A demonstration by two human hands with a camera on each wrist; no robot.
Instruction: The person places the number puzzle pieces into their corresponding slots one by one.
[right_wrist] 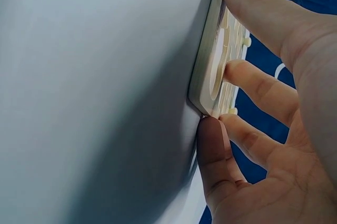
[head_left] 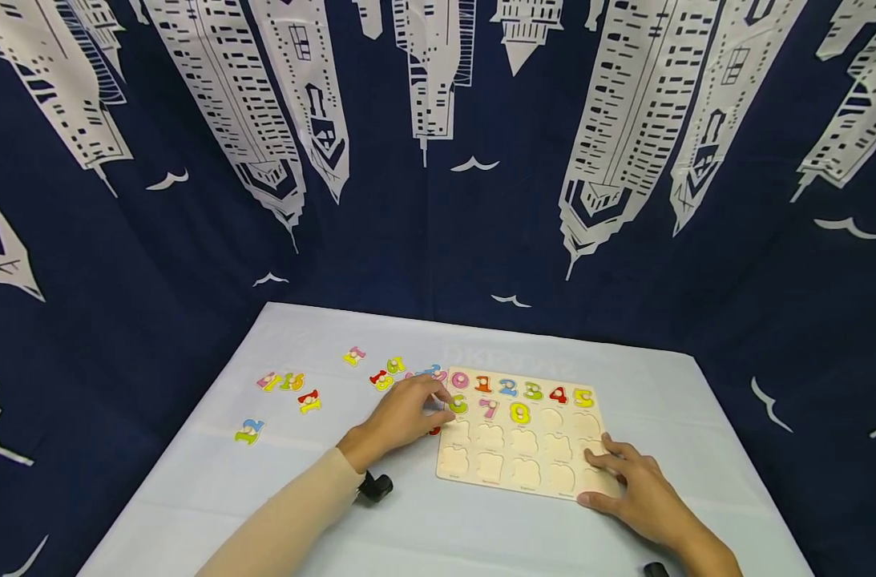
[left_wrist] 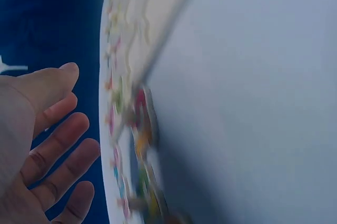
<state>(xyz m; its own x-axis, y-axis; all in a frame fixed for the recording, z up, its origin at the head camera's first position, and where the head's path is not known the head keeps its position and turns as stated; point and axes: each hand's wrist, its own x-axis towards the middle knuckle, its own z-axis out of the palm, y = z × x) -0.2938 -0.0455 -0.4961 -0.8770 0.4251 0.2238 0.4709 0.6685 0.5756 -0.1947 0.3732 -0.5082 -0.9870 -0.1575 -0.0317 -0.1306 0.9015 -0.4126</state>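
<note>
A wooden number puzzle board (head_left: 506, 441) lies flat on the white table. Its top row holds 0 to 5; below sit a green 6 (head_left: 458, 405), a pink 7 (head_left: 489, 409) and a yellow 8 (head_left: 520, 413). My left hand (head_left: 409, 407) hovers over the board's left edge, fingertips right beside the 6. In the left wrist view that hand (left_wrist: 50, 145) has loosely bent fingers with nothing between them. My right hand (head_left: 643, 489) holds the near right corner, with the thumb on the near edge and other fingers at the right side, one fingertip over an unfilled recess (right_wrist: 216, 71).
Several loose two-digit pieces lie left of the board, among them a 12 (head_left: 249, 432), an 11 (head_left: 309, 401) and a 16 (head_left: 292, 381). A red piece (head_left: 434, 431) shows partly under the left hand. Dark blue cloth with white buildings (head_left: 423, 240) hangs behind the table.
</note>
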